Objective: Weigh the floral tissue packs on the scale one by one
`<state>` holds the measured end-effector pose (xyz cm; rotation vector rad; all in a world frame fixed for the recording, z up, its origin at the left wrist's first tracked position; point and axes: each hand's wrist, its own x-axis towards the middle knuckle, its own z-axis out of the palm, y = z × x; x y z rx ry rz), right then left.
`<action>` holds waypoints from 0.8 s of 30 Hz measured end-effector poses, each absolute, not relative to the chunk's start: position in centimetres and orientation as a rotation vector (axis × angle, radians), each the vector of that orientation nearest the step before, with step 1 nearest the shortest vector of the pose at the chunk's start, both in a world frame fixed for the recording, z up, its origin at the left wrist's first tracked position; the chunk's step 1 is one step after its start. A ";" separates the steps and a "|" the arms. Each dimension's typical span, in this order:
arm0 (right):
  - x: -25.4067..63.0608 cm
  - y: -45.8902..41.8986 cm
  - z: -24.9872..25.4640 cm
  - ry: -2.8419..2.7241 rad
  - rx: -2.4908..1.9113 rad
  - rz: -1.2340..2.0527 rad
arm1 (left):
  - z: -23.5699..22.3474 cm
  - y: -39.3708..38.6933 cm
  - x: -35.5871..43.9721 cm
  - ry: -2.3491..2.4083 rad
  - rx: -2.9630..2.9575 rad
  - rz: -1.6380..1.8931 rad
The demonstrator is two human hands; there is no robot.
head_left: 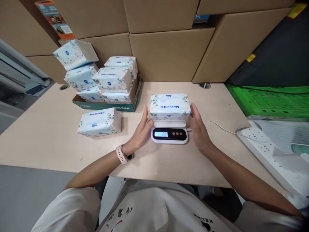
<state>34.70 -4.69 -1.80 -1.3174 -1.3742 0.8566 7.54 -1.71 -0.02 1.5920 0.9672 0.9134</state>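
Observation:
A white floral tissue pack [170, 106] is between my two hands, right over the platform of a small digital scale [169, 135]. The scale's lit display reads 0.0; whether the pack rests on the platform or is held just above it is hard to tell. My left hand [142, 129] is at the pack's left end, its thumb by the lower corner and its fingers extended. On the other end, the fingers of my right hand [199, 129] press against the pack's side. Another tissue pack [98, 122] lies on the table to the left.
A green open carton [125, 107] holds several stacked tissue packs [112, 79] at the back left. Cardboard boxes [169, 54] form a wall behind the table [60, 141]. To the right are a power strip [267, 145], a white cable [223, 127] and a green crate [265, 103].

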 end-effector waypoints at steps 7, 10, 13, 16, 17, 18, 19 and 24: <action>35.9 -5.1 -3.0 -1.116 -1.219 0.421 | -2.1 -1.3 6.4 1.048 1.024 1.244; 35.8 -4.9 -2.8 -1.080 -1.218 0.379 | -1.8 -1.1 6.5 1.048 0.948 1.256; 35.5 -5.1 -2.9 -1.071 -1.210 0.386 | -1.4 -1.3 6.6 1.045 0.914 1.255; 35.3 -5.2 -3.0 -1.089 -1.175 0.351 | -1.2 -1.5 6.5 1.042 0.920 1.248; 35.2 -5.2 -2.9 -1.089 -1.161 0.336 | -1.2 -1.6 6.5 1.041 0.922 1.246; 35.2 -5.2 -2.8 -1.081 -1.147 0.320 | -1.1 -1.6 6.5 1.041 0.921 1.247; 35.2 -5.2 -2.7 -1.068 -1.132 0.307 | -1.2 -1.5 6.5 1.041 0.916 1.252; 34.8 -5.3 -1.5 -1.006 -1.103 0.284 | -1.1 -1.3 6.5 1.036 0.899 1.307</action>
